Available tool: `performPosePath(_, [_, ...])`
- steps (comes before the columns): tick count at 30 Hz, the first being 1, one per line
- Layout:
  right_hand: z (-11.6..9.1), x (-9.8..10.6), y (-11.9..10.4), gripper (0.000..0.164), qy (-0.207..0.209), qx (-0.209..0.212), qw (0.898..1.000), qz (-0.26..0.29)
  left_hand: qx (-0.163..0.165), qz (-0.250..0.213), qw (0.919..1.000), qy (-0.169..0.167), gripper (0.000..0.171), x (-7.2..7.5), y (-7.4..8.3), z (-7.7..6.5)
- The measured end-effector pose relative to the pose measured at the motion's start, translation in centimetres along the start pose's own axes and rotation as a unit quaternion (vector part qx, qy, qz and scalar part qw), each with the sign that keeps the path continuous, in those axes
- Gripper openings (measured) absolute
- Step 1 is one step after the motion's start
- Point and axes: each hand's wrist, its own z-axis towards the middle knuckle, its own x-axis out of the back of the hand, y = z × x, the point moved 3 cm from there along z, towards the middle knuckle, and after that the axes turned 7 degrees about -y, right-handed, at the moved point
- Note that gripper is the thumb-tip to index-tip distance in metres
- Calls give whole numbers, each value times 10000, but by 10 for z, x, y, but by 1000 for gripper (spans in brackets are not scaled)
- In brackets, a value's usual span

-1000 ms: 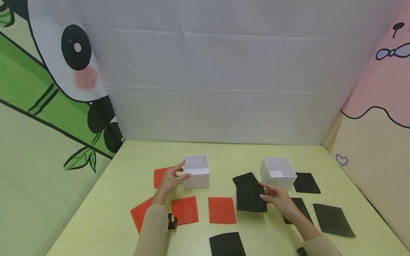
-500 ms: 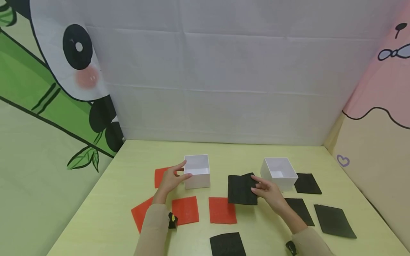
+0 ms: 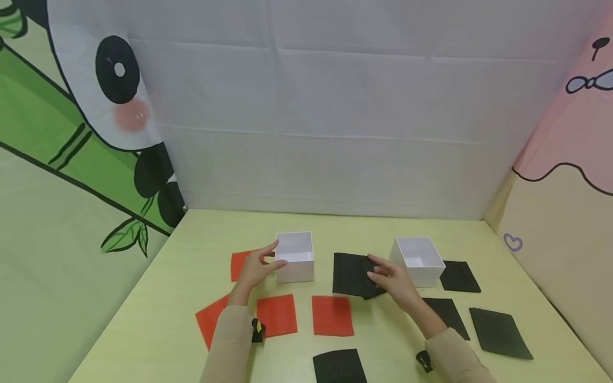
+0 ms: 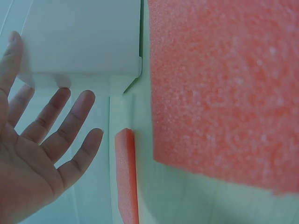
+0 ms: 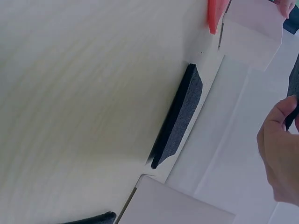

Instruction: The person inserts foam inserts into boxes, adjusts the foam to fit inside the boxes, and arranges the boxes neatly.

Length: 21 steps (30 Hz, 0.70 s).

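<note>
My left hand (image 3: 254, 271) touches the left side of an open white box (image 3: 297, 270), thumb near its front; the left wrist view shows the fingers spread against the box (image 4: 84, 42). My right hand (image 3: 395, 282) pinches a black foam square (image 3: 348, 274) by its right edge, raised over the table between the two boxes. Beneath it another black square lies on the table, mostly hidden in the head view but visible side-on as a black slab (image 5: 180, 121) in the right wrist view. A second white box (image 3: 421, 274) stands just right of my right hand.
Red foam squares lie around the left box: one behind my left hand (image 3: 241, 263), one partly under the forearm (image 3: 209, 319), two in front (image 3: 276, 315) (image 3: 332, 315). Several black squares (image 3: 500, 332) lie at the right, one black square (image 3: 339, 367) at the front edge. A white cloth wall (image 3: 306, 133) closes the back.
My right hand has carried the black foam square leftward and slightly away, toward the space between the boxes. My left hand has stayed at the left box.
</note>
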Motion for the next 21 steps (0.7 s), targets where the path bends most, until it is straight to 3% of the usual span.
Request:
performPosePath(12, [24,-8,-18,50,107,219,9997,77,7,27,10000,-23,67,1,-2,0])
performPosePath(21, [38,-16,-20,49,-48,286,9994,197,31,-5,10000,18,68,0,-2,1])
